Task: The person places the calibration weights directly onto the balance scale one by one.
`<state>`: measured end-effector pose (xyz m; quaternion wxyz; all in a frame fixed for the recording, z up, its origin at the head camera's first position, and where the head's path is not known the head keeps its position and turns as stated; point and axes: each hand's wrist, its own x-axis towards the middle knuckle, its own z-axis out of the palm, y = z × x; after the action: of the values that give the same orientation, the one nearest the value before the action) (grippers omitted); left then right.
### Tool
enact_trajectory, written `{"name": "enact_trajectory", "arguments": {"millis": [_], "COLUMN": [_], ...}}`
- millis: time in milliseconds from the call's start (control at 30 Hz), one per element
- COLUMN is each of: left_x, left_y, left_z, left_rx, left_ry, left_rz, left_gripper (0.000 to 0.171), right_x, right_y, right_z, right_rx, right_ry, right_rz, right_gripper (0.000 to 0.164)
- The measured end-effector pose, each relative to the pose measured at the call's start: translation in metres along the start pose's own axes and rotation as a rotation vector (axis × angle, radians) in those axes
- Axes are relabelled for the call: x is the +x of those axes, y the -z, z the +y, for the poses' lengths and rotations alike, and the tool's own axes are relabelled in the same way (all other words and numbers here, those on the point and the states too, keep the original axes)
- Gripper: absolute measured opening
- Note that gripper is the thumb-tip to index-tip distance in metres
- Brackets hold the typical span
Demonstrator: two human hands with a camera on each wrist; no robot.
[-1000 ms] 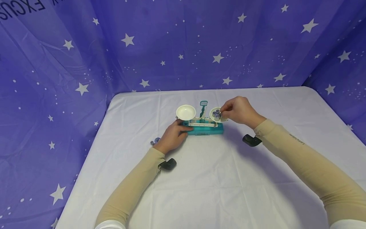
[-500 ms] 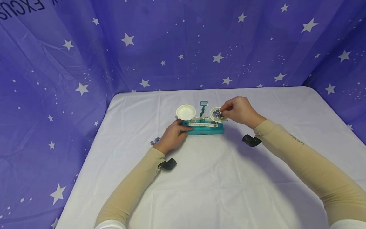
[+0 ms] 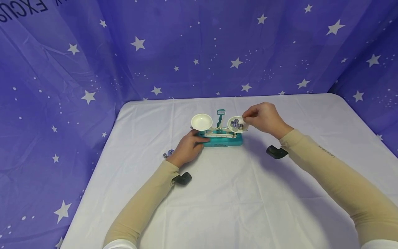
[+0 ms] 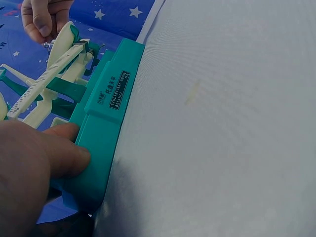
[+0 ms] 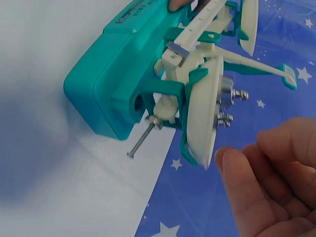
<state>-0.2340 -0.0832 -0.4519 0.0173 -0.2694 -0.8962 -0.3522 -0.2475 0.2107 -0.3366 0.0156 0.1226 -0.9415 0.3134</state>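
A teal student balance (image 3: 224, 141) with two cream pans stands on the table. My left hand (image 3: 187, 147) grips the left end of its base, thumb (image 4: 74, 160) on the front face in the left wrist view. Nothing lies in the left pan (image 3: 201, 122). Several small metal weights (image 3: 236, 125) sit in the right pan (image 5: 200, 118). Just off the right pan's edge is my right hand (image 3: 264, 117); its thumb and bent fingers stand apart with nothing between them in the right wrist view. The threaded adjusting screw (image 5: 140, 140) sticks out at the beam's right end.
More metal weights (image 3: 170, 152) lie on the white cloth (image 3: 217, 200), left of my left wrist and partly hidden by it. Black wrist mounts (image 3: 183, 178) jut from both sleeves. A purple star-patterned curtain (image 3: 186, 45) hangs behind the table and at both sides.
My right hand has let go of a weight in the right pan and drawn back slightly up and to the right. The left hand has stayed on the base.
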Motion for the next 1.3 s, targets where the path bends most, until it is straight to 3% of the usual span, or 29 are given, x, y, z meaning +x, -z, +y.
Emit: {"name": "enact_trajectory", "arguments": {"millis": [700,1300], "left_x": [-0.002,0.000], "left_y": [0.002,0.000], "left_z": [0.000,0.001], "left_rx": [0.011,0.001], "left_ry": [0.015,0.012], "left_rz": [-0.004,-0.010], "left_gripper": [0.032,0.032], "right_x": [-0.031,-0.044], "right_y": [0.025,-0.014], "right_z": [0.034,0.053], "right_rx": [0.091,0.179], "right_ry": [-0.162,-0.150], "right_rz": [0.070,0.096], "right_gripper": [0.022,0.023]}}
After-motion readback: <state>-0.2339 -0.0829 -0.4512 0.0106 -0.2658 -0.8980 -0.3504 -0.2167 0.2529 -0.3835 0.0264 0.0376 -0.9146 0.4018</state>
